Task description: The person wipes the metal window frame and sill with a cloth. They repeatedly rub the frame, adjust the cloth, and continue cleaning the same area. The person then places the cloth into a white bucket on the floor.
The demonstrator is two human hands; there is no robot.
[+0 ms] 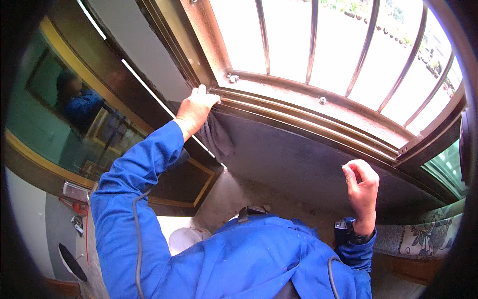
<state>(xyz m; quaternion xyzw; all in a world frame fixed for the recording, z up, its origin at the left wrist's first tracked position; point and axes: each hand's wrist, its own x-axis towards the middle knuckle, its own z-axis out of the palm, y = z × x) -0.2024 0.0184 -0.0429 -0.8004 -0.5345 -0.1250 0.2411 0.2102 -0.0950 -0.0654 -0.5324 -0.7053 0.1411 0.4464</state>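
My left hand is at the lower left corner of the window, its fingers bent over the end of the metal sliding track. A dark grey cloth hangs right below this hand, and its upper end runs under the palm. To the right, my right hand is raised in front of the dark wall below the window, touching nothing around it. Its thumb and forefinger are pinched together; a tiny pale speck shows at the tips, too small to identify.
Metal bars stand outside the opening, above a ledge with a bolt. A glass pane is at the right. At the left is a glazed door panel with a person's reflection. Patterned fabric lies lower right; a white bucket-like container stands below.
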